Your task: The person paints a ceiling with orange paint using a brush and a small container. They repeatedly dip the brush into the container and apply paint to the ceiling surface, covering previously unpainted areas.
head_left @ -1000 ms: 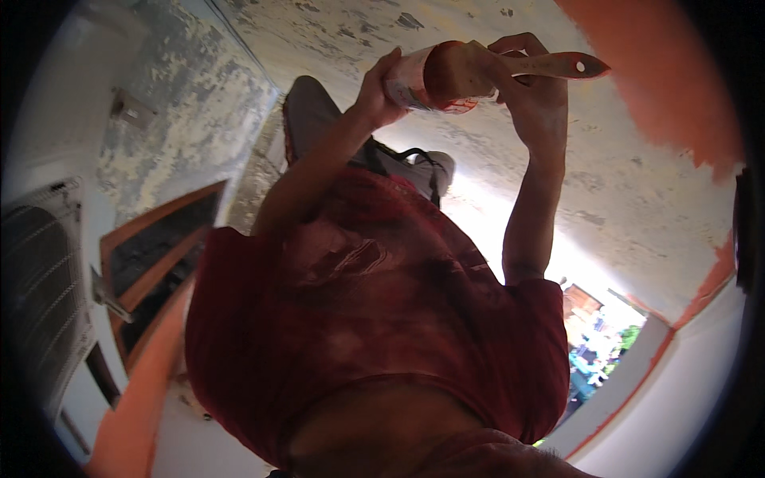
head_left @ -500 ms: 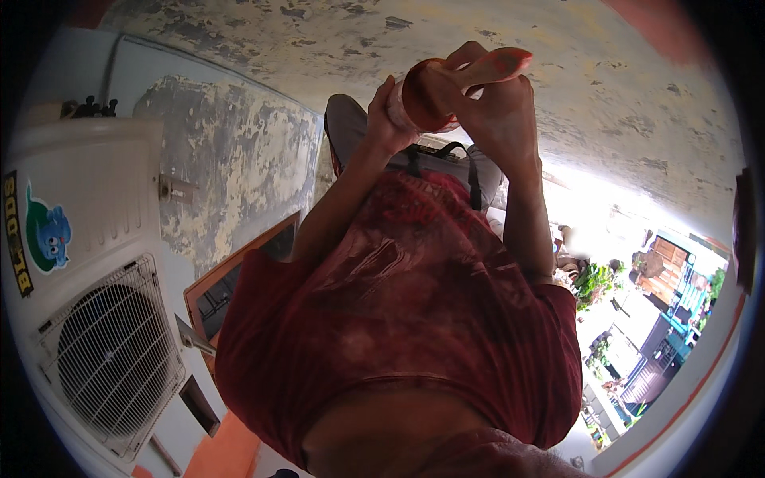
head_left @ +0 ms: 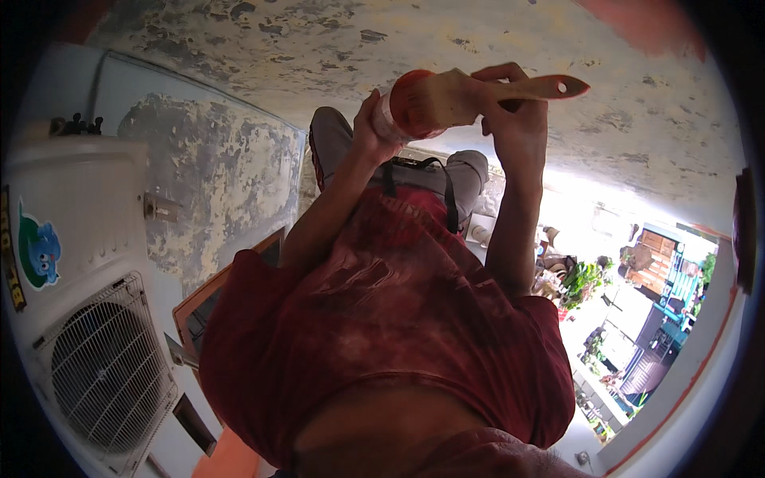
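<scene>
Paintbrush (head_left: 470, 95) is held raised before the peeling wall (head_left: 239, 48), long axis horizontal: handle clasped in right hand (head_left: 518, 127), bristle end pinched by left hand (head_left: 370, 131), both grips closed on it.

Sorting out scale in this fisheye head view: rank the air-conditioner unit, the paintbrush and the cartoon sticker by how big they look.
1. air-conditioner unit, clearly largest.
2. paintbrush, held in both hands, so nearness may enlarge it.
3. cartoon sticker, smallest.
</scene>
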